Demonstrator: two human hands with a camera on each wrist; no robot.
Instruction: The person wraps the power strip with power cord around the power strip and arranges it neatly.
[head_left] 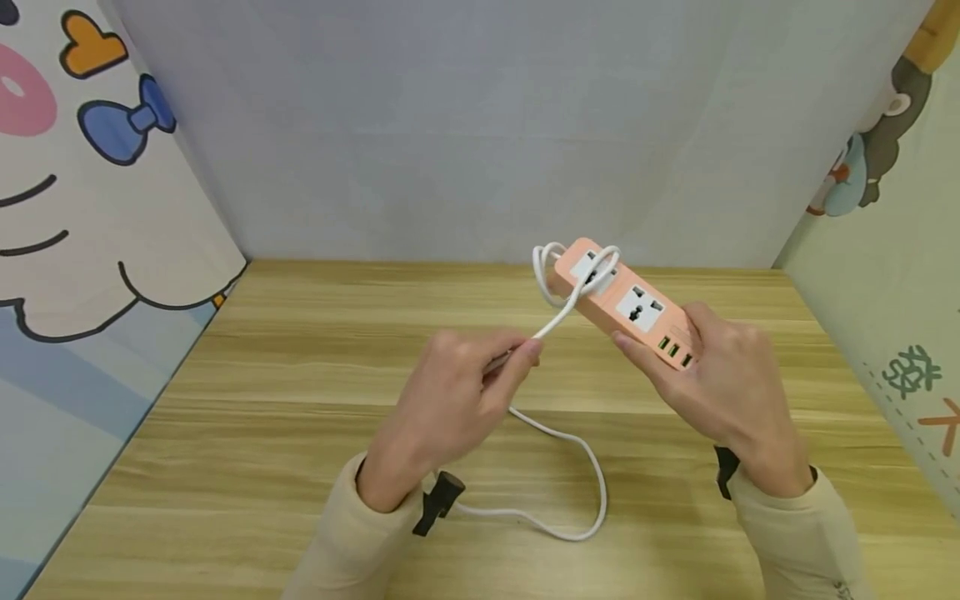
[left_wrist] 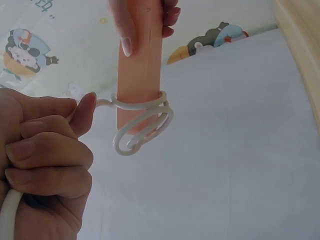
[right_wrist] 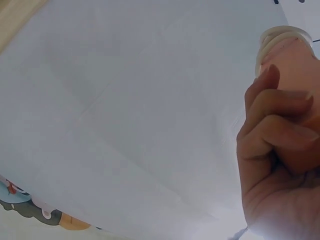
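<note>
My right hand (head_left: pixel 731 379) grips the near end of a pink power strip (head_left: pixel 611 312), which is held up above the table and tilted. Two white socket panels and several USB ports show on its top face. A white cord (head_left: pixel 558 319) loops around the far end of the strip. Between thumb and forefinger my left hand (head_left: pixel 461 392) pinches that cord, drawn out from the strip; the other fingers curl in, with cord also passing below the palm in the left wrist view. In the right wrist view, the fingers (right_wrist: pixel 280 105) wrap the strip's underside.
A slack length of the cord (head_left: pixel 600 492) curves over the wooden table (head_left: pixel 315 400) below the hands. Behind stands a plain pale backdrop (head_left: pixel 480 133). Cartoon-printed panels flank the table, one at the left (head_left: pixel 75 250) and one at the right (head_left: pixel 885 275).
</note>
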